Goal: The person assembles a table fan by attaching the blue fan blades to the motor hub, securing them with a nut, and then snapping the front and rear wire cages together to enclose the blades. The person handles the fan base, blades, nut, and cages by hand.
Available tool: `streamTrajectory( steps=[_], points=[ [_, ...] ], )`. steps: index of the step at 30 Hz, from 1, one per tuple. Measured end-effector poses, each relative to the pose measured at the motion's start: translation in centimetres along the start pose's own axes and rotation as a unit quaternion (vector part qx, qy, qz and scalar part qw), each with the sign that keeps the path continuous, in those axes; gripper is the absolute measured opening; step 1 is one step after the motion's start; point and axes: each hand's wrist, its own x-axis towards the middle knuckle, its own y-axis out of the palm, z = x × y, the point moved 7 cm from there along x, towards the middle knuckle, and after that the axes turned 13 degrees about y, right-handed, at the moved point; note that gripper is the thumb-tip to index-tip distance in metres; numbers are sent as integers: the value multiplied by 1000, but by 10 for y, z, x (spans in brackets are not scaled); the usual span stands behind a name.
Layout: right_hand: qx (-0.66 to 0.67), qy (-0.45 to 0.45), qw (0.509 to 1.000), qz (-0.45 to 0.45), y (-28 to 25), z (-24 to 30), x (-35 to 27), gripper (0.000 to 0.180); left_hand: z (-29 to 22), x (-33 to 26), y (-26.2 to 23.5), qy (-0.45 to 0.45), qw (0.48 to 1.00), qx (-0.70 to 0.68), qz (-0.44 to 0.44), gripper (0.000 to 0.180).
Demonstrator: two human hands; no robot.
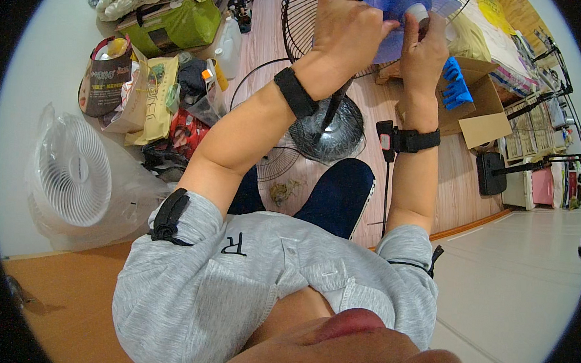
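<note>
A blue translucent fan blade is in front of the round wire grille of a standing fan, near the top edge of the view. My left hand is closed at the blade's left side, its thumb pointing toward the centre; some fingertips are cut off by the edge. A white round cap sits at the middle of the blade, gripped between the thumb and fingers of my right hand. Below my hands, the fan's dark pole drops to a glossy black round base on the floor.
Another wire grille lies on the floor by my legs. At left are a plastic-wrapped white fan, full bags and a clear jug. An open cardboard box with a blue plastic piece and a black rack stand right.
</note>
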Motion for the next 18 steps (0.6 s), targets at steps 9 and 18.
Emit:
streamTrajectory(
  steps=[9,18],
  points=[
    [133,230,963,45,3,-27,-5,51,-15,-6,-6,-2,991,133,4,39],
    [110,124,986,-25,3,-2,-16,45,3,-23,5,-68,977,95,-180,34]
  ],
)
